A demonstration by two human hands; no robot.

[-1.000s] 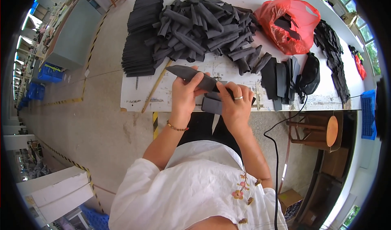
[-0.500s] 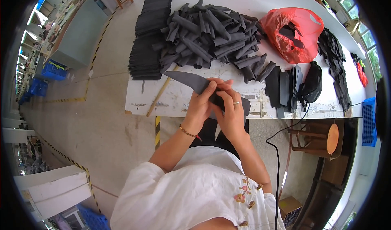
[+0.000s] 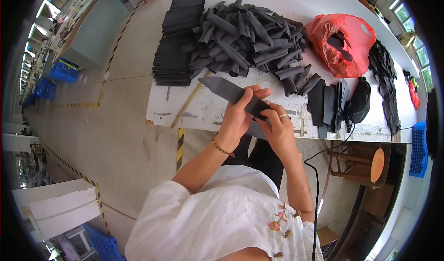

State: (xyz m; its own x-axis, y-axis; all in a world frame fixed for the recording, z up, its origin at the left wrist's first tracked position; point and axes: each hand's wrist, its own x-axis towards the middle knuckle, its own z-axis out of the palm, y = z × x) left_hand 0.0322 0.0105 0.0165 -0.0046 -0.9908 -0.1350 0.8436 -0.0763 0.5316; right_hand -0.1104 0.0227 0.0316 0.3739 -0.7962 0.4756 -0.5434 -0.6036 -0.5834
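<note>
A dark grey strip of thin sheet material [image 3: 224,88], pointed at its far left end, is stretched between my two hands above the table's near edge. My left hand [image 3: 237,113] grips its middle, with the thumb on top and the fingers beneath. Thumb and fingertips of my right hand [image 3: 279,128] pinch the strip's near right end. Another dark grey part [image 3: 255,130] hangs below the hands; whether it belongs to the same strip I cannot tell. Beyond them lies a large heap of curled dark grey pieces [image 3: 252,39].
Left of the heap runs a long row of stacked flat pieces [image 3: 173,53], near a wooden stick [image 3: 189,101]. A red plastic bag [image 3: 342,60], flat dark pieces [image 3: 326,106] and a black bag [image 3: 359,103] sit to the right. A cable [image 3: 314,168] hangs beside a wooden stool [image 3: 377,165].
The strip now lies straighter and shows more of its length between my hands. My right hand has moved away to the right and down from the left. The view has shifted slightly.
</note>
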